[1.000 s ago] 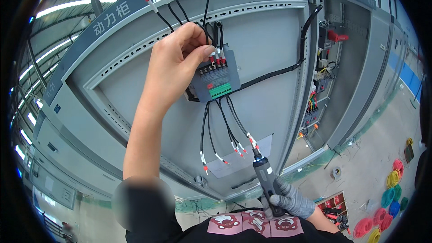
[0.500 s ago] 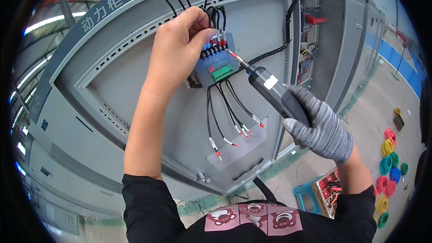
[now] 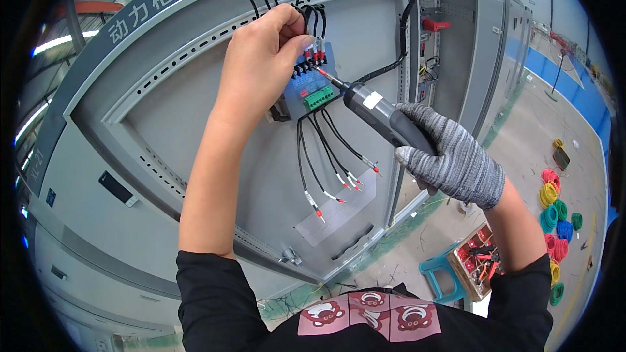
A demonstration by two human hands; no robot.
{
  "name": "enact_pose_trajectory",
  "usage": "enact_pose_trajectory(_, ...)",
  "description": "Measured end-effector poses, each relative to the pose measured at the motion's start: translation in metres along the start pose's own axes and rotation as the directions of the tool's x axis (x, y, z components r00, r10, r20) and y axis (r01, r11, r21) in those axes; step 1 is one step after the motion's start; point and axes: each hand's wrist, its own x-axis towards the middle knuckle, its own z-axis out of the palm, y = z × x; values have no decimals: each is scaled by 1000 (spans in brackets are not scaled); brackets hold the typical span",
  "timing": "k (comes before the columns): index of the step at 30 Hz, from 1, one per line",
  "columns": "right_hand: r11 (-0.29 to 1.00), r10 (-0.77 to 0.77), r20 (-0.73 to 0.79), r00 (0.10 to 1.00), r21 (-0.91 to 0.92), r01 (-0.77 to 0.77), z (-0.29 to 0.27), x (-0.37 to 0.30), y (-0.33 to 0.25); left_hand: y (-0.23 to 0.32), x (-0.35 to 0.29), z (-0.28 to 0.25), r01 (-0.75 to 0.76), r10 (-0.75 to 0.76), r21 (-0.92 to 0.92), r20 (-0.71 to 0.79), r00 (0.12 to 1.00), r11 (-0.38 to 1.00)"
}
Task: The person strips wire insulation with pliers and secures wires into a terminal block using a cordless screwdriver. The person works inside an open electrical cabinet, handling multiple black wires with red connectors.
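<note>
My bare left hand (image 3: 270,42) is closed in a pinch on a black wire (image 3: 302,18) at the top of a blue-grey terminal module (image 3: 312,81). My right hand (image 3: 453,153), in a grey knitted glove, wraps round a dark cordless electric screwdriver (image 3: 385,114). Its bit reaches the module's upper row of black screw terminals, where red-tipped wires (image 3: 318,55) enter. Along the module's lower side sits a green terminal block (image 3: 318,98). Several black wires (image 3: 336,156) with white sleeves and red ferrules hang loose below it. My left fingers partly hide the wire ends they hold.
The module is fixed on a grey cabinet door (image 3: 215,104) with slotted rails. A black cable bundle (image 3: 404,32) runs along its right side. Below right, a wooden box (image 3: 475,257) of tools rests by a teal stool (image 3: 438,272). Coloured wire coils (image 3: 553,212) lie on the floor.
The screwdriver tip has shifted left along the upper terminals, and my right hand has moved left with it. My left hand keeps its pinch. The whole view has turned slightly.
</note>
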Motion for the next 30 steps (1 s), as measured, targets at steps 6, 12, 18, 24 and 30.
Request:
enact_pose_trajectory(6,997,62,22,998,34,-62,-3,0,-6,-4,1,4,-20,20,-8,1,1000,1000)
enact_pose_trajectory(12,947,-94,22,995,-306,96,-20,9,-41,-3,0,-2,25,-25,27,14,1000,999)
enact_pose_trajectory(18,815,-27,76,997,-575,66,-16,-8,-101,7,6,6,-18,17,3,31,999,1000)
enact_pose_trajectory(24,732,-61,3,998,-680,47,-3,-12,-96,1,1,2,12,-13,48,7,1000,999)
enact_pose_trajectory(30,824,217,72,973,-549,-143,2,-7,-127,8,-2,4,14,-14,34,-3,1000,999)
